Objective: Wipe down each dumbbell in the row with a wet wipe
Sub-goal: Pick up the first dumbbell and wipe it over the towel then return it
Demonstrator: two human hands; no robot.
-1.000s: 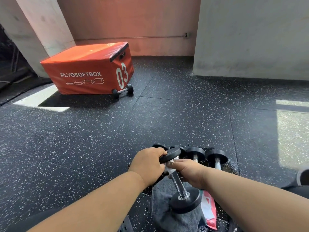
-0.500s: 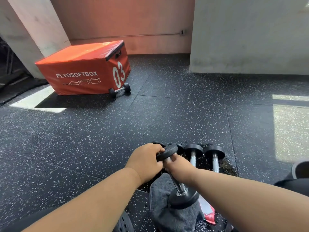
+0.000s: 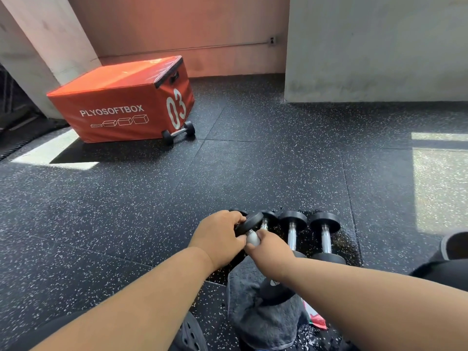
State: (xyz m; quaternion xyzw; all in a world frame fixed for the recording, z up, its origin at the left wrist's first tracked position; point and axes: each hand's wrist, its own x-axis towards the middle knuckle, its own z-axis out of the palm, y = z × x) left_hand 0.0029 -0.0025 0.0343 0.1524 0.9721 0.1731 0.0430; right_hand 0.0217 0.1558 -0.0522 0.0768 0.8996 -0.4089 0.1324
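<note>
A small black dumbbell (image 3: 249, 223) is tilted up, its near head (image 3: 274, 292) resting on a grey towel (image 3: 263, 323). My left hand (image 3: 219, 234) grips its far head. My right hand (image 3: 272, 252) is wrapped around the chrome handle just below that head, with a white wet wipe (image 3: 253, 238) pinched against the bar. Three more dumbbells lie in the row to the right and behind, two in plain view (image 3: 292, 231) (image 3: 325, 234) and one (image 3: 266, 219) mostly hidden behind the lifted one.
An orange plyo soft box (image 3: 121, 102) stands at the far left with another dumbbell (image 3: 178, 133) against it. A red-and-white wipe packet (image 3: 316, 319) peeks out beside the towel. Grey wall (image 3: 374, 46) at the back right. Black speckled rubber floor (image 3: 253, 168) all around.
My right hand has slid up the handle from the middle towards the far head, carrying the wipe. The left hand keeps its hold on the far head.
</note>
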